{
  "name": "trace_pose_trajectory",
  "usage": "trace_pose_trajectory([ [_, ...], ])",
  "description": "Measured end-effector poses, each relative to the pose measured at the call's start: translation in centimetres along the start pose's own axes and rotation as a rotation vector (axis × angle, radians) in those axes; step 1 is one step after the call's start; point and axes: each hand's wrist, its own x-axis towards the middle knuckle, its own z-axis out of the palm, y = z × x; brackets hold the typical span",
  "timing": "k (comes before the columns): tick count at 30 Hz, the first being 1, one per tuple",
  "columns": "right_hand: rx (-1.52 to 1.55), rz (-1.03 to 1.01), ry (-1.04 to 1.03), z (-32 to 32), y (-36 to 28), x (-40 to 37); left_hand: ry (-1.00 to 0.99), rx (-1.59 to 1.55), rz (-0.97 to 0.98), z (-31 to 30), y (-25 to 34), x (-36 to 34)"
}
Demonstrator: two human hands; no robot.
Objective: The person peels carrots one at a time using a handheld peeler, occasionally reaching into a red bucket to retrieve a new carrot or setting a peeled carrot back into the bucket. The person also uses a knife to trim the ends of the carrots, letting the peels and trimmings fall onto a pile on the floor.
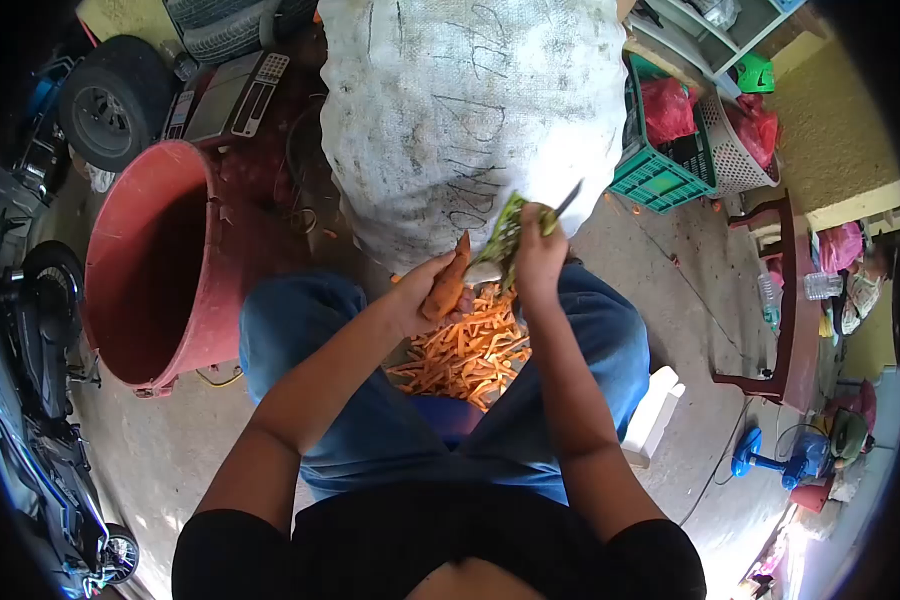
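My left hand (pixel 420 292) grips an orange carrot (pixel 450 283), held slanting upward in front of me. My right hand (pixel 538 258) holds a green peeler (pixel 508 232) whose dark blade tip sticks out past my fingers, and the peeler rests against the carrot's upper end. Below both hands, between my knees in blue jeans, lies a heap of orange carrot peelings (pixel 465 350). The two hands are close together, almost touching.
A big white woven sack (pixel 460 110) stands right ahead. A large red tub (pixel 155 265) sits at my left knee. A scale (pixel 235 95) and tyre (pixel 115 100) lie beyond it. A green crate (pixel 660 175), a white basket (pixel 735 160) and a dark wooden bench (pixel 795 300) are to the right.
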Motion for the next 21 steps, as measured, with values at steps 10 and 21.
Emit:
trace_pose_trajectory([
  [10,-0.113,-0.220,0.010,3.0,2.2,-2.3,0.035,-0.088,0.176,0.3,-1.0,0.8],
  [21,-0.326,-0.143,0.367,-3.3,6.3,6.0,0.013,0.450,-0.106,2.8,-1.2,-2.0],
])
